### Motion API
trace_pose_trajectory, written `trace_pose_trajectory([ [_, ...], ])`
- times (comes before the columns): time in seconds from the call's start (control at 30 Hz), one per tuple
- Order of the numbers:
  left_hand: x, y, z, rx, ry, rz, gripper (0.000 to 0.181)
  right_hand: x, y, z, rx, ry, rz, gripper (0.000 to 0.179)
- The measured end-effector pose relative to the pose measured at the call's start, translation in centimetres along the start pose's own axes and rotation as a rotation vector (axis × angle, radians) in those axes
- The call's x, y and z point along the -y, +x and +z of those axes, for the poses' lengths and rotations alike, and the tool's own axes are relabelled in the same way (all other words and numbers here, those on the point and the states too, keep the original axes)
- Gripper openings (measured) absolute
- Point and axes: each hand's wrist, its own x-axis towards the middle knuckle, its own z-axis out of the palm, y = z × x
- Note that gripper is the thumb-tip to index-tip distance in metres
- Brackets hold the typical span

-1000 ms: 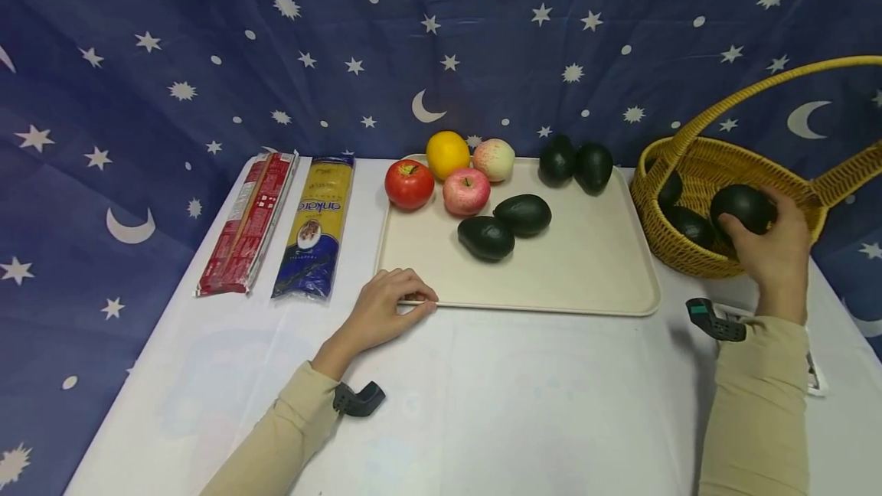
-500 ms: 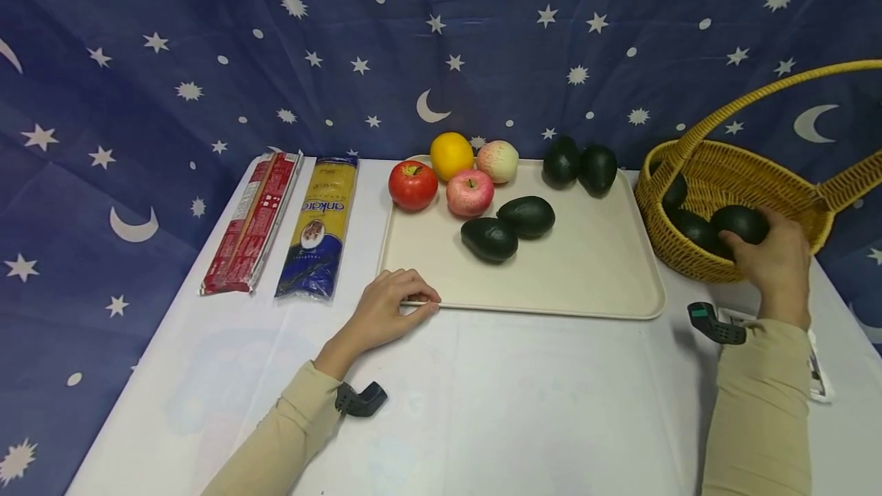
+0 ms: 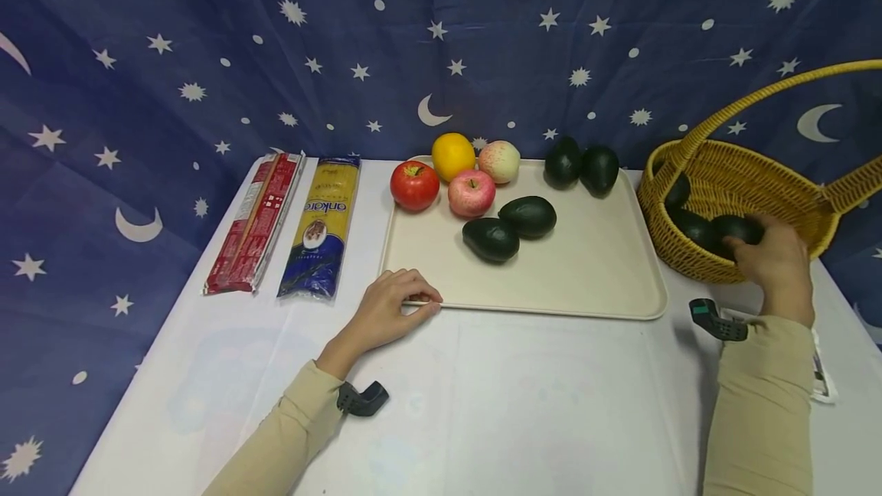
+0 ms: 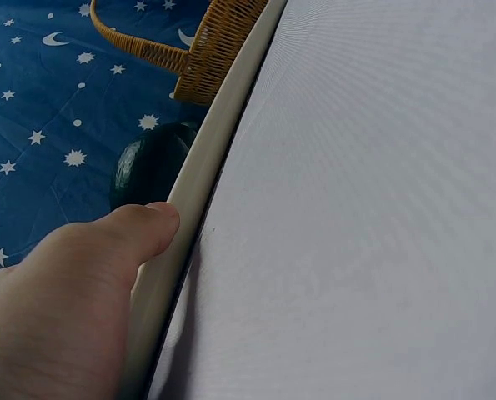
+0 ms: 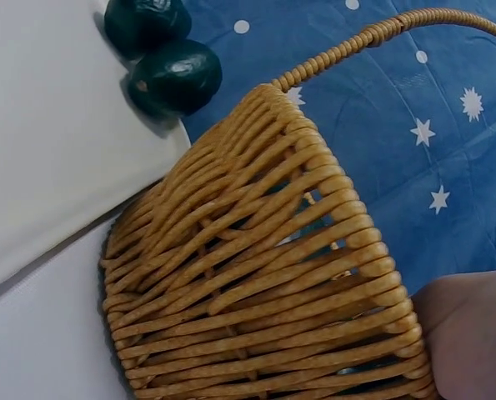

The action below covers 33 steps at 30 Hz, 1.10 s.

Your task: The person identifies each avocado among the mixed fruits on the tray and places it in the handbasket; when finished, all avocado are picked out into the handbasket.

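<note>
At the right, a wicker basket (image 3: pixel 661 228) holds several dark green avocados. My right hand (image 3: pixel 779 259) reaches over its front rim and grips one avocado (image 3: pixel 740 230), with the fingertips partly hidden. In the right wrist view only part of that hand (image 5: pixel 473 333) shows beside the woven wall. My left hand (image 3: pixel 393 308) is at the front left of the cream tray (image 3: pixel 579 282), thumb and curled fingers at the rim. The left wrist view shows the thumb lying on the tray rim (image 4: pixel 202 167); the other fingers are hidden there.
On the tray are a tomato (image 3: pixel 415 186), an orange fruit (image 3: pixel 452 157), a pink apple (image 3: pixel 472 193), a pale peach (image 3: pixel 499 162) and several avocados (image 3: pixel 527 217). Red packets (image 3: pixel 255 224) and a yellow-blue ankara packet (image 3: pixel 320 228) lie left. The basket's tall handle (image 3: pixel 765 90) arches overhead.
My right hand has lowered the avocado deeper into the basket, down beside the other avocados. The left hand has stayed at the tray rim.
</note>
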Motion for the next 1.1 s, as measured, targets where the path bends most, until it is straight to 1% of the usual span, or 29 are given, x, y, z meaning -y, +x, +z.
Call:
trace_pose_trajectory([
  [0.17, 0.0, -0.1, 0.0, -0.01, 0.005, 0.008, 0.007, -0.1, 0.0, -0.2, 0.021, 0.001, -0.012, 0.07],
  [0.3, 0.0, -0.1, 0.1, -0.015, 0.005, 0.009, 0.007, 0.0, -0.1, -0.2, 0.012, 0.015, -0.025, 0.072],
  [0.47, 0.0, 0.0, 0.1, -0.009, 0.005, 0.004, 0.007, 0.5, -0.5, -0.2, -0.032, 0.065, -0.067, 0.073],
  [0.67, 0.0, 0.0, 0.0, 0.001, 0.003, -0.006, 0.007, 1.5, -0.9, 0.0, -0.085, 0.133, -0.098, 0.071],
  [0.8, 0.1, 0.0, 0.1, 0.0, 0.006, -0.001, 0.007, 2.5, -0.9, 0.7, -0.121, 0.134, -0.123, 0.067],
  [0.93, 0.2, 0.0, 0.1, -0.009, 0.01, 0.007, 0.007, 3.4, -1.0, 1.5, -0.149, 0.121, -0.171, 0.059],
  [1.1, 0.2, -0.1, 0.1, -0.017, 0.014, 0.019, 0.007, 4.5, -1.5, 2.3, -0.187, 0.144, -0.281, 0.048],
])
